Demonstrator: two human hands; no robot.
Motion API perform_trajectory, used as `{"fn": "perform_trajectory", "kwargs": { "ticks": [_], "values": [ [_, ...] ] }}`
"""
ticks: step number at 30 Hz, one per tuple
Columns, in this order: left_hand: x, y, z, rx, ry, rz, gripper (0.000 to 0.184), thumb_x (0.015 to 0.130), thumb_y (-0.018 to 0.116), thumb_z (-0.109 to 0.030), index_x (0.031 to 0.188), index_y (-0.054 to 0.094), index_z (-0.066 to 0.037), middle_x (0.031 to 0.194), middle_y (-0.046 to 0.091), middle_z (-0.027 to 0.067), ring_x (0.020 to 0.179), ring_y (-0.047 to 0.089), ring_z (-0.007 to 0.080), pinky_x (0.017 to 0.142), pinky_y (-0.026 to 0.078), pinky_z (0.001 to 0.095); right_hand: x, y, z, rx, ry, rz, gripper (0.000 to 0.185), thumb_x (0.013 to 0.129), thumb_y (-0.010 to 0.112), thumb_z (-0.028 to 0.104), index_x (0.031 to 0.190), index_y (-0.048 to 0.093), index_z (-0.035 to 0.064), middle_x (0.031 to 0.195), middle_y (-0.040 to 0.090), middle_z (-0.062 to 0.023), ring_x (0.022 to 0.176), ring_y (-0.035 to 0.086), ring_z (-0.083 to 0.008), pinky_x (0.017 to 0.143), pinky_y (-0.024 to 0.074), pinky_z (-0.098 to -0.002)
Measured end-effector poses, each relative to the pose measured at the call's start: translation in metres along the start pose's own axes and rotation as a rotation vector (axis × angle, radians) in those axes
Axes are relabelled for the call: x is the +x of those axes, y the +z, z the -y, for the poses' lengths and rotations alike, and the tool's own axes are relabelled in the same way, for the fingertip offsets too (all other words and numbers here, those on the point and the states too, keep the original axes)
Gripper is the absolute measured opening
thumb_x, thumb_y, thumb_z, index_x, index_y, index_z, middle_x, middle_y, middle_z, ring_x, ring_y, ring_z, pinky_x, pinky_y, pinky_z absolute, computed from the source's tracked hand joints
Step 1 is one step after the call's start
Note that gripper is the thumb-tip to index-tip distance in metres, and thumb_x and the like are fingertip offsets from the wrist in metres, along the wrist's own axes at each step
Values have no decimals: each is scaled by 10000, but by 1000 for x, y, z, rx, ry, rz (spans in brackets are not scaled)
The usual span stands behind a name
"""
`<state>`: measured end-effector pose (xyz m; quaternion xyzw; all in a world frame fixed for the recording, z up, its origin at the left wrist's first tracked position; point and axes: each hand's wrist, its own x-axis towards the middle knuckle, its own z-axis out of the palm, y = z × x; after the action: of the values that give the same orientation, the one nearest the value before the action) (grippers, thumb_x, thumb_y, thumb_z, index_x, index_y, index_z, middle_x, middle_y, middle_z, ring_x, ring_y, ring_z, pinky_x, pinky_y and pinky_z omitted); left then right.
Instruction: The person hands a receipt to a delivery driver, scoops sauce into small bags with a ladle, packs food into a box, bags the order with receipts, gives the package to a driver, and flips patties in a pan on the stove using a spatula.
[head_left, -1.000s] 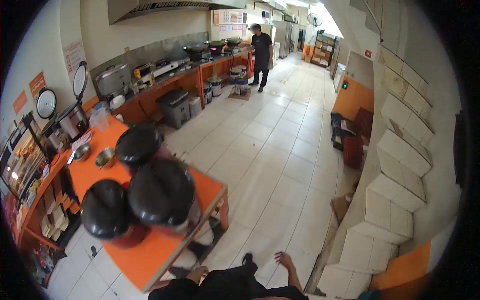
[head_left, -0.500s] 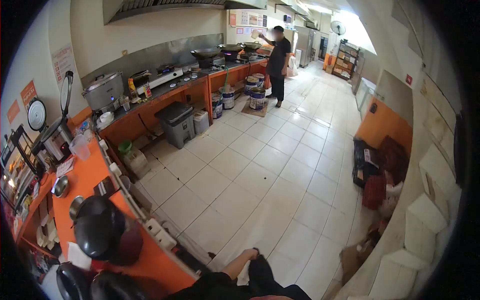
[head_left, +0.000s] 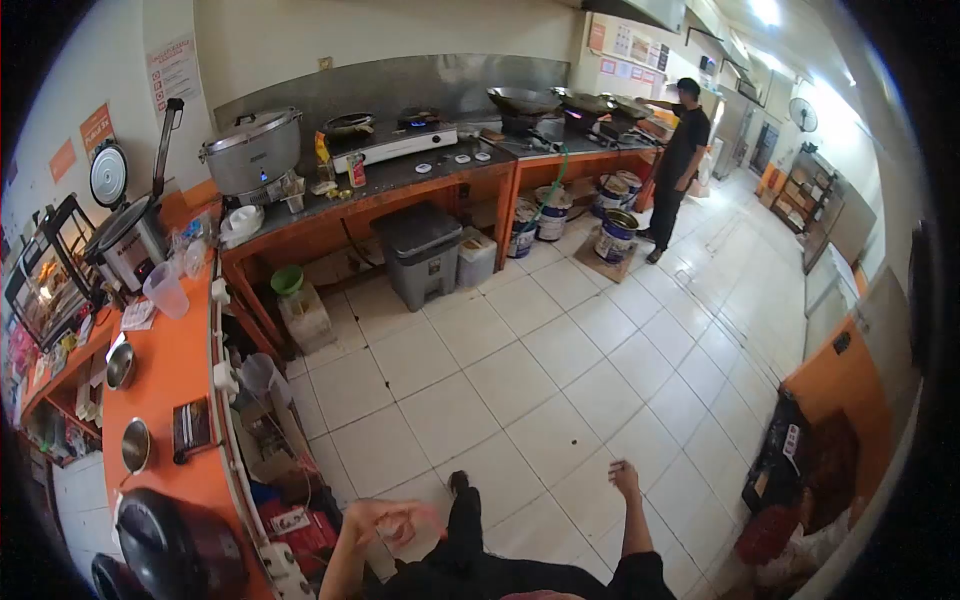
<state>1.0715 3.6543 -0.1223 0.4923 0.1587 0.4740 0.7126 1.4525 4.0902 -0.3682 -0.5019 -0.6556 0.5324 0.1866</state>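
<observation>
My left hand [head_left: 395, 524] is low in the head view, left of my dark-clad leg and close to the orange counter's floor side. Its fingers are smeared by motion, so whether they hold anything is unclear. My right hand [head_left: 622, 474] hangs over the white tiled floor [head_left: 540, 440], apart from every object. Its fingers are loosely curled in, with nothing visible in them. One dark shoe [head_left: 459, 482] shows on the tiles between my hands.
An orange counter [head_left: 172, 370] with metal bowls [head_left: 136, 445] and a dark rounded container [head_left: 180, 545] runs along my left. Ahead stand a grey bin [head_left: 418, 258], paint-type buckets [head_left: 615, 238] and woks [head_left: 522, 103]. A person [head_left: 685, 160] stands by the woks. Bags lie at right.
The view has swung left and moved forward. My right hand has come into sight, and my left hand now appears farther left. The person at the woks has lowered the raised arm toward a wok.
</observation>
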Motion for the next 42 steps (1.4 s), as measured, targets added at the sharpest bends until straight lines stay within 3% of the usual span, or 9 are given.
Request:
{"fn": "perform_trajectory", "kwargs": {
  "ticks": [3, 9, 10, 21, 27, 35, 38, 41, 42],
  "values": [
    [33, -20, -108, 272, 9, 200, 760, 696, 679, -404, 1282, 344, -56, 1273, 377, 169, 841, 543, 194, 668, 432, 261, 89, 69, 61, -141, -232, 107, 210, 762, 454, 7, 947, 550, 28, 695, 575, -64, 539, 559, -144, 440, 447, -257],
    [86, -145, -193, 513, -91, -134, 347, 664, 564, -67, 1008, 550, -21, 1142, 511, 117, 987, 520, 265, 829, 399, 334, 142, 179, 87, 11, 319, 897, 255, 772, 544, 59, 1020, 543, -4, 773, 610, -151, 621, 591, -227, 526, 490, -306],
    [109, -169, -213, 545, 5, -196, 332, 657, 532, -10, 988, 558, -19, 1140, 517, 107, 1028, 506, 259, 875, 379, 345, 175, 188, 32, 448, 699, 1121, 285, 773, 567, 114, 1031, 541, -5, 818, 622, -132, 630, 597, -222, 536, 498, -323],
    [206, -465, -257, 498, -209, -127, 437, 685, 368, 114, 1082, 498, -13, 1133, 512, 122, 1087, 461, 215, 940, 336, 355, 455, 218, 177, 48, 1192, 1495, 418, 813, 541, 263, 1186, 482, 81, 1065, 577, -91, 951, 551, -202, 807, 448, -352],
    [199, -593, -336, 643, -363, -450, 341, 817, 374, 27, 1144, 459, -24, 1096, 534, 98, 1014, 503, 202, 886, 377, 320, 693, 359, 431, -439, -96, 2035, 556, 796, 607, 236, 1266, 381, 44, 1106, 549, -118, 1035, 520, -203, 891, 399, -357],
    [174, -735, -384, 675, -214, -861, 301, 909, 444, -215, 1154, 447, -40, 1153, 505, 125, 1061, 493, 271, 939, 366, 370, 792, 609, 879, -114, -621, 1474, 269, 872, 523, 285, 989, 525, 43, 760, 546, -2, 587, 536, -84, 487, 429, -209],
    [151, -799, -412, 807, -228, -854, 346, 892, 478, -231, 1183, 421, -53, 1173, 481, 137, 1101, 462, 289, 964, 349, 381, 841, 726, 963, 129, -876, 742, 253, 900, 472, 249, 1016, 503, 27, 673, 507, -19, 513, 479, -80, 437, 403, -218],
    [128, -853, -457, 950, -225, -879, 400, 869, 517, -289, 1169, 434, -38, 1157, 487, 150, 1069, 484, 309, 927, 378, 387, 894, 815, 1033, -118, -1356, 109, 326, 826, 547, 213, 1085, 481, 25, 912, 563, -165, 814, 561, -275, 726, 455, -395],
    [119, -867, -472, 964, -184, -941, 421, 853, 537, -309, 1171, 442, -50, 1138, 505, 149, 1061, 485, 320, 936, 367, 388, 881, 819, 1062, -197, -1068, 318, 420, 779, 587, 213, 1131, 462, 20, 1065, 530, -219, 995, 501, -351, 861, 391, -437]
  ]
}}
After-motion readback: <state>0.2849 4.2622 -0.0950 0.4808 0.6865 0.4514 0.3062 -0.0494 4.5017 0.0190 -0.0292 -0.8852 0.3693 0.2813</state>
